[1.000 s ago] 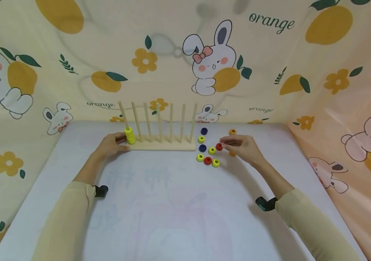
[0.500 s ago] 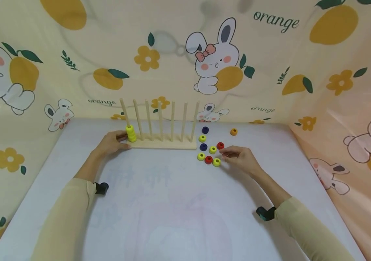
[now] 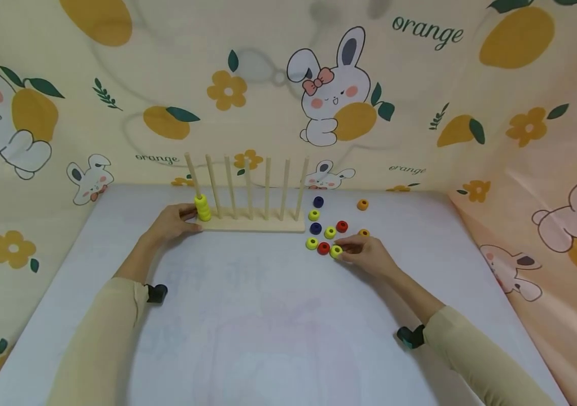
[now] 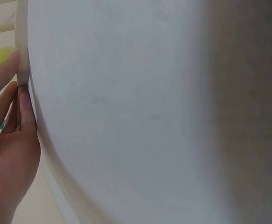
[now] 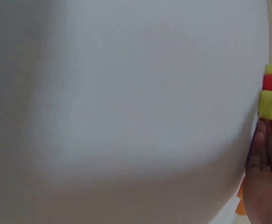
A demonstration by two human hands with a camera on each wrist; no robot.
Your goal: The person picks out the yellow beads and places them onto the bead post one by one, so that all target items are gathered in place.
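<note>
A wooden peg stand (image 3: 252,226) with several upright pegs sits at the back of the table. Yellow beads (image 3: 202,208) are stacked on its leftmost peg. My left hand (image 3: 170,223) holds the stand's left end; the left wrist view shows the thumb (image 4: 6,72) on the base beside the yellow beads and fingers at its end. My right hand (image 3: 371,256) is at the near edge of the loose beads, thumb and forefinger at either side of a yellow bead (image 3: 336,252), pinching it on the table. A red bead (image 3: 324,248) lies just left of it.
Other loose beads lie right of the stand: dark blue (image 3: 316,228), yellow (image 3: 312,243), red (image 3: 342,226) and orange (image 3: 362,204). Another orange bead (image 3: 364,232) is partly behind my right hand. Printed cloth (image 3: 268,113) walls the table's back and sides.
My right hand has moved from the red bead toward me, down to the nearest yellow bead, uncovering orange beads behind it. The left hand stays on the stand.
</note>
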